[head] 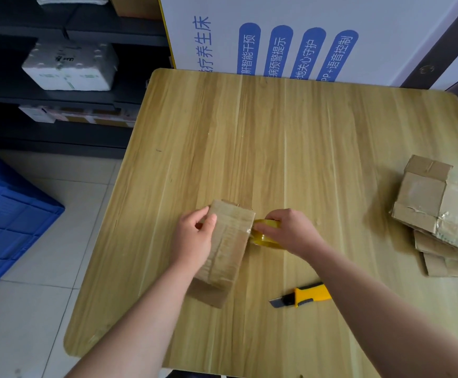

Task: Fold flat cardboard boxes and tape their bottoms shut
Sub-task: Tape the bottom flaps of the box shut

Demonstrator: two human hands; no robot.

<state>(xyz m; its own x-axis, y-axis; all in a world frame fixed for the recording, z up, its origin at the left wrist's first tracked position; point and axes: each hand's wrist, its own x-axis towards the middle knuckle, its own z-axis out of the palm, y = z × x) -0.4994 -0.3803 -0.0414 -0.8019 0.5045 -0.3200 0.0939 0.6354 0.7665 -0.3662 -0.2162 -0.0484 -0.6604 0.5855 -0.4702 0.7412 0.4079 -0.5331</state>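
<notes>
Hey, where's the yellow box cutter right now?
In the head view, the box cutter lies on the wooden table, right of the cardboard box and nearer the person than the right hand holding the tape roll.

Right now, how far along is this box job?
Done: one box is folded, with shiny tape across it. In hand: the left hand holds the box while the right hand grips the roll at its right edge; the tape looks uncut. Left: cutting it, probably with the knife, then the pile of flat boxes on the right.
</notes>
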